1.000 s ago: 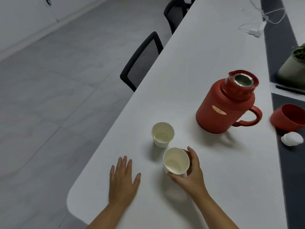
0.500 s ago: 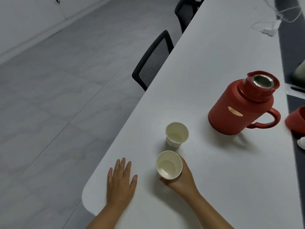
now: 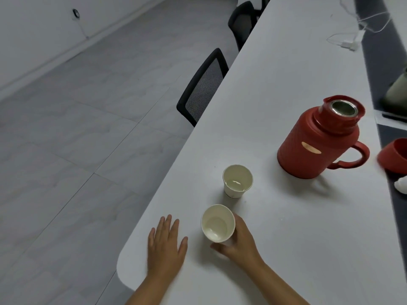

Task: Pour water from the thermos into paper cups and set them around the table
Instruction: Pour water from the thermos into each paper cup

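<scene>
Desk (image 3: 286,84) runs along the right; floor (image 3: 77,150) to its left. Two chairs (image 3: 204,89) tucked at the desk's left edge, one behind the other. Near corner: left hand (image 3: 165,245) flat on the desk, right hand (image 3: 240,243) around the near cup (image 3: 218,224) just beside it. Second cup (image 3: 237,181) stands just behind, apart. Thermos (image 3: 319,139) farther back to the right, handle pointing right. Thermos lid (image 3: 394,156) right of that. Cable (image 3: 350,36) at the far end.
</scene>
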`<act>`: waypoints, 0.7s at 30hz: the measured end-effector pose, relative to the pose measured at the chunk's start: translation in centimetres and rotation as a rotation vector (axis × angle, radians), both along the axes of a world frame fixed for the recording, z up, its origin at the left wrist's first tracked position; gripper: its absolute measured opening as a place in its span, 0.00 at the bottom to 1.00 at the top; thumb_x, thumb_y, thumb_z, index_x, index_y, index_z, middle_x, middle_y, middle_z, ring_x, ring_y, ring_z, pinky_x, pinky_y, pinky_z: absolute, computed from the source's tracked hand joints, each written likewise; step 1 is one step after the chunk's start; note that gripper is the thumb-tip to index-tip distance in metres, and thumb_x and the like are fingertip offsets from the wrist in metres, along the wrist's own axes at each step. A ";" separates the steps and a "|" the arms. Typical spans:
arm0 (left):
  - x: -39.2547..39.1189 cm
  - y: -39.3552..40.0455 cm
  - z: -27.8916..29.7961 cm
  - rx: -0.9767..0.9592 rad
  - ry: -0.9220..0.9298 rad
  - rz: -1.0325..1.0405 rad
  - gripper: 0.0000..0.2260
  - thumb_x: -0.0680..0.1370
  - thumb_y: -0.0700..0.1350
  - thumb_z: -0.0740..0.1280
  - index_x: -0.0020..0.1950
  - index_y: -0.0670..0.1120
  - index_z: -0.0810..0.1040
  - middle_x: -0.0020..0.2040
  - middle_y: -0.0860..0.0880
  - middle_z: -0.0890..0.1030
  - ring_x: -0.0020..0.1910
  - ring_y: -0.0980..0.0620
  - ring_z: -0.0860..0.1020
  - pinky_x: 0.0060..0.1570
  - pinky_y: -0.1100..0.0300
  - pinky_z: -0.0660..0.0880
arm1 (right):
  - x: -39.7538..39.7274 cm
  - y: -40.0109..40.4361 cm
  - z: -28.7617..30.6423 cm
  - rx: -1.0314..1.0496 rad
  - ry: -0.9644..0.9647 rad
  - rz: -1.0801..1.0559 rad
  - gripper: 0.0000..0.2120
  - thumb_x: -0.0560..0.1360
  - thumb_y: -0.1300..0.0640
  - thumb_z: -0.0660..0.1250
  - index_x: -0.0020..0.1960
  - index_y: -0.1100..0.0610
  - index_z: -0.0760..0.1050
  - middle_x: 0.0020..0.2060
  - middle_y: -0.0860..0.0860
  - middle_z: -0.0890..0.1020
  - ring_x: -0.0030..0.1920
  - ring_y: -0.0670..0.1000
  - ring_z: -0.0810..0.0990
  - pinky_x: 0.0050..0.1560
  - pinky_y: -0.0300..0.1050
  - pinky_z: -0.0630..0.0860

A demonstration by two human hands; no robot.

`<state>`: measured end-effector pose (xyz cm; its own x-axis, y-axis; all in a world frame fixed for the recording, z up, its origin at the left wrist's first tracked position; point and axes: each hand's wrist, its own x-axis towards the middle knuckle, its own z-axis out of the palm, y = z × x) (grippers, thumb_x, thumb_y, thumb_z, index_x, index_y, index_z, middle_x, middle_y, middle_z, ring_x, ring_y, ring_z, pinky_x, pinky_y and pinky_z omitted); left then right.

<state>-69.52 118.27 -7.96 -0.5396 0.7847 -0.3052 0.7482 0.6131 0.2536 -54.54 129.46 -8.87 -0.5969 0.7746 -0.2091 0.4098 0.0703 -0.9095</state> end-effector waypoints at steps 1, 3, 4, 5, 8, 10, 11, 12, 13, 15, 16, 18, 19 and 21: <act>-0.1 0.1 -0.3 0.011 0.020 0.000 0.28 0.77 0.58 0.44 0.71 0.45 0.62 0.75 0.45 0.57 0.74 0.47 0.54 0.72 0.54 0.46 | 0.7 0.1 0.1 0.005 0.000 0.010 0.34 0.58 0.60 0.78 0.54 0.40 0.63 0.54 0.38 0.71 0.55 0.37 0.72 0.49 0.21 0.64; -0.7 0.4 -0.5 0.067 -0.048 0.055 0.22 0.79 0.53 0.53 0.72 0.48 0.59 0.76 0.48 0.52 0.75 0.51 0.48 0.72 0.56 0.46 | 2.4 0.4 0.1 0.005 -0.015 0.012 0.35 0.59 0.59 0.78 0.58 0.46 0.63 0.56 0.41 0.70 0.57 0.40 0.71 0.52 0.21 0.64; -0.9 0.8 -0.1 0.111 -0.069 0.090 0.22 0.79 0.51 0.57 0.71 0.47 0.61 0.75 0.47 0.55 0.75 0.50 0.50 0.71 0.55 0.49 | 3.4 0.5 0.1 0.010 -0.016 -0.020 0.34 0.60 0.59 0.78 0.59 0.47 0.62 0.57 0.41 0.69 0.57 0.40 0.71 0.52 0.21 0.64; -1.1 1.4 0.5 0.168 -0.089 0.126 0.21 0.78 0.48 0.60 0.70 0.45 0.64 0.75 0.46 0.58 0.74 0.48 0.54 0.71 0.55 0.53 | 4.5 0.8 0.2 0.025 -0.012 -0.069 0.33 0.61 0.60 0.77 0.59 0.48 0.63 0.57 0.41 0.70 0.57 0.41 0.71 0.52 0.20 0.64; -1.5 4.5 3.0 0.320 -0.158 0.173 0.19 0.76 0.44 0.63 0.67 0.43 0.68 0.72 0.45 0.63 0.71 0.46 0.61 0.67 0.52 0.62 | 7.5 2.7 0.9 0.122 0.001 -0.250 0.27 0.64 0.65 0.74 0.58 0.52 0.66 0.56 0.47 0.73 0.57 0.48 0.73 0.54 0.21 0.65; -1.1 7.7 4.9 0.411 -0.189 0.121 0.19 0.76 0.44 0.63 0.67 0.43 0.68 0.72 0.45 0.64 0.70 0.46 0.62 0.66 0.52 0.64 | 9.2 4.7 2.0 0.177 0.025 -0.366 0.24 0.66 0.66 0.72 0.57 0.52 0.68 0.55 0.49 0.74 0.57 0.51 0.74 0.53 0.21 0.66; -0.7 9.4 5.7 0.454 -0.200 0.078 0.19 0.76 0.44 0.63 0.67 0.44 0.68 0.71 0.45 0.64 0.70 0.46 0.63 0.66 0.53 0.63 | 10.0 6.0 2.7 0.197 0.043 -0.426 0.23 0.67 0.67 0.71 0.57 0.52 0.68 0.55 0.49 0.74 0.56 0.51 0.74 0.53 0.22 0.67; -0.1 11.2 6.5 0.496 -0.214 0.027 0.19 0.76 0.44 0.64 0.67 0.44 0.68 0.71 0.45 0.65 0.70 0.47 0.63 0.66 0.54 0.63 | 10.7 7.2 3.4 0.211 0.065 -0.485 0.22 0.68 0.66 0.71 0.57 0.52 0.68 0.55 0.49 0.74 0.56 0.51 0.74 0.53 0.24 0.68; 0.6 13.1 7.2 0.537 -0.233 -0.028 0.19 0.76 0.44 0.64 0.67 0.45 0.68 0.71 0.46 0.65 0.70 0.48 0.63 0.65 0.56 0.62 | 11.3 8.5 4.0 0.221 0.089 -0.539 0.21 0.68 0.66 0.70 0.57 0.52 0.69 0.55 0.49 0.74 0.56 0.51 0.73 0.54 0.29 0.69; 2.3 16.7 8.3 0.601 -0.287 -0.122 0.20 0.75 0.44 0.65 0.67 0.46 0.68 0.70 0.47 0.66 0.70 0.50 0.63 0.62 0.61 0.61 | 12.5 11.1 5.2 0.240 0.118 -0.631 0.20 0.70 0.65 0.69 0.59 0.54 0.69 0.56 0.49 0.73 0.57 0.51 0.72 0.57 0.39 0.67; 3.2 18.5 8.6 0.621 -0.316 -0.161 0.20 0.75 0.44 0.66 0.67 0.46 0.68 0.70 0.48 0.66 0.69 0.51 0.64 0.61 0.63 0.60 | 13.0 12.4 5.6 0.247 0.121 -0.675 0.20 0.70 0.64 0.69 0.60 0.55 0.68 0.57 0.49 0.73 0.58 0.50 0.71 0.58 0.42 0.66; 5.2 22.0 9.1 0.616 -0.371 -0.229 0.23 0.74 0.46 0.67 0.68 0.48 0.66 0.70 0.50 0.65 0.69 0.53 0.63 0.61 0.66 0.59 | 13.8 15.0 6.3 0.254 0.119 -0.754 0.22 0.70 0.62 0.69 0.63 0.56 0.67 0.58 0.48 0.70 0.59 0.49 0.69 0.59 0.43 0.64; 6.1 23.7 9.1 0.590 -0.412 -0.253 0.26 0.73 0.48 0.68 0.69 0.48 0.64 0.71 0.51 0.64 0.69 0.53 0.63 0.62 0.65 0.59 | 14.0 16.2 6.6 0.257 0.117 -0.777 0.23 0.71 0.62 0.68 0.64 0.57 0.66 0.59 0.47 0.69 0.60 0.48 0.68 0.60 0.42 0.63; 7.7 27.0 8.9 0.491 -0.538 -0.257 0.33 0.71 0.51 0.70 0.72 0.48 0.59 0.72 0.51 0.62 0.70 0.53 0.62 0.66 0.62 0.61 | 14.3 18.9 6.9 0.245 0.103 -0.784 0.25 0.71 0.61 0.68 0.65 0.57 0.65 0.59 0.47 0.68 0.60 0.46 0.66 0.61 0.42 0.62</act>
<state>-61.80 145.27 0.90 -0.1984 0.9784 -0.0585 0.5483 0.1603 0.8208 -40.28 148.31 -2.01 0.1287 0.9906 0.0460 0.3378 -0.0002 -0.9412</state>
